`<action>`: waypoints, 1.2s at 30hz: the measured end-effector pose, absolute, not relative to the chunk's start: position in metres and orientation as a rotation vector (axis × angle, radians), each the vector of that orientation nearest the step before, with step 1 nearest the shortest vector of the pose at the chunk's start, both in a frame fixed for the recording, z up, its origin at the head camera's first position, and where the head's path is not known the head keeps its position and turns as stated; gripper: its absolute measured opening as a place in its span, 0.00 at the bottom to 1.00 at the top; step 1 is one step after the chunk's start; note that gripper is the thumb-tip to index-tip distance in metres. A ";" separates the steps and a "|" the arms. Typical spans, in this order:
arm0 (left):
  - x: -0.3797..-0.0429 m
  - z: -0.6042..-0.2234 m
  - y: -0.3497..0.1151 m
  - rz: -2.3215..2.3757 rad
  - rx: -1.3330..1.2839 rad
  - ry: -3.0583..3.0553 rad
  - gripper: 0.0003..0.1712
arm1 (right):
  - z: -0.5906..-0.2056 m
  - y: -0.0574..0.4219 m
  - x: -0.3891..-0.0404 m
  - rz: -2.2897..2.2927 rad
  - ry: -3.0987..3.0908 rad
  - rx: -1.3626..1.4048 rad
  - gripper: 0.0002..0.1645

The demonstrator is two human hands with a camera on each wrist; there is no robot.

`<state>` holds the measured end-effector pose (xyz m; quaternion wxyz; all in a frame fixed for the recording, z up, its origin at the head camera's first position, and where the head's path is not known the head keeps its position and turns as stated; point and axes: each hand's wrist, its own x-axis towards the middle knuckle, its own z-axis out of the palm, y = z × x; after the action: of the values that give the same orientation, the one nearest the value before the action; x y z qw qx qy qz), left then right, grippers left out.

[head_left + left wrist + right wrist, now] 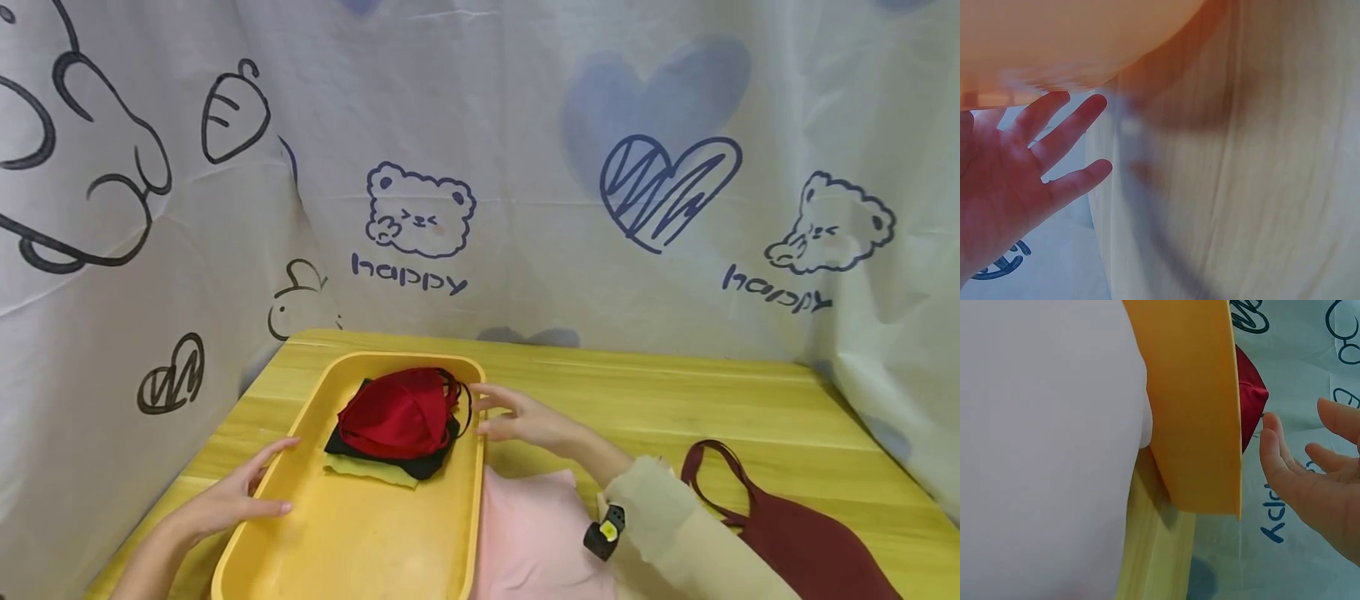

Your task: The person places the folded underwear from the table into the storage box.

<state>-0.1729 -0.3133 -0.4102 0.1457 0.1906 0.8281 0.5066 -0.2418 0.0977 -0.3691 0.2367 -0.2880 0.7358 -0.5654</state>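
Observation:
A yellow tray (pixel 375 542) stands on the wooden table, a small stack of folded clothes in its far half. On top lies a shiny red garment (pixel 397 412) with thin dark straps, over a black cloth (pixel 429 467) and a yellow-green cloth (pixel 371 472). My left hand (pixel 225 500) is at the tray's left rim, thumb overlapping the edge; its fingers (pixel 1075 128) are spread and fairly straight in the left wrist view. Along the right rim, near the straps, my right hand (pixel 528 421) has its fingers extended and parted. Nothing lies between the right fingers (pixel 1279 459).
Right of the tray lies a pink garment (pixel 536 533), partly under my right forearm. A dark red garment with a strap (pixel 817 542) rests farther right on the wooden table (pixel 645 400). White printed curtains (pixel 510 150) enclose the table at the back and sides.

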 end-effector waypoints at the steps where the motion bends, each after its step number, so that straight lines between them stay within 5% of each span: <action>1: -0.173 -0.410 -0.313 1.461 0.549 2.385 0.43 | -0.369 0.100 -0.241 -1.547 2.019 -0.787 0.36; 36: -0.174 -0.409 -0.313 1.471 0.545 2.366 0.44 | -0.383 0.156 -0.219 -1.232 2.192 -0.725 0.39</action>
<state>-0.1735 -0.3131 -0.4090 0.1507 0.1897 0.8239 0.5123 -0.2195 0.1557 -0.3831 0.2594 -0.2675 0.8090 -0.4546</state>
